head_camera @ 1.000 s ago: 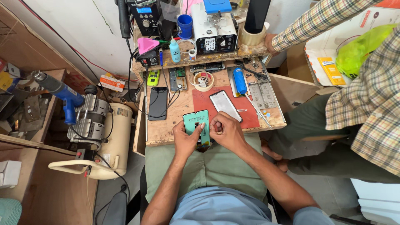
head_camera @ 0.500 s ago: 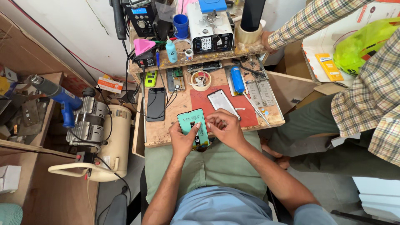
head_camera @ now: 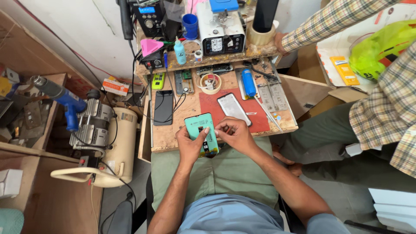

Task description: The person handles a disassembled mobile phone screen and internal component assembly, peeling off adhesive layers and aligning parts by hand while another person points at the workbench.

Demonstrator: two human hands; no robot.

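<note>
Hands (head_camera: 214, 141) both grip teal phone frame (head_camera: 201, 132), long axis pointing away, slightly left.

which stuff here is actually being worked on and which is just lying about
In hand:
left hand
right hand
teal phone panel

Lying about:
black phone
grey phone
tape roll
blue cylinder
compressor

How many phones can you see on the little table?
3, maybe more hidden in the clutter. A teal phone is held by the left hand and right hand, a black phone lies left, a grey phone on the red mat.
</note>
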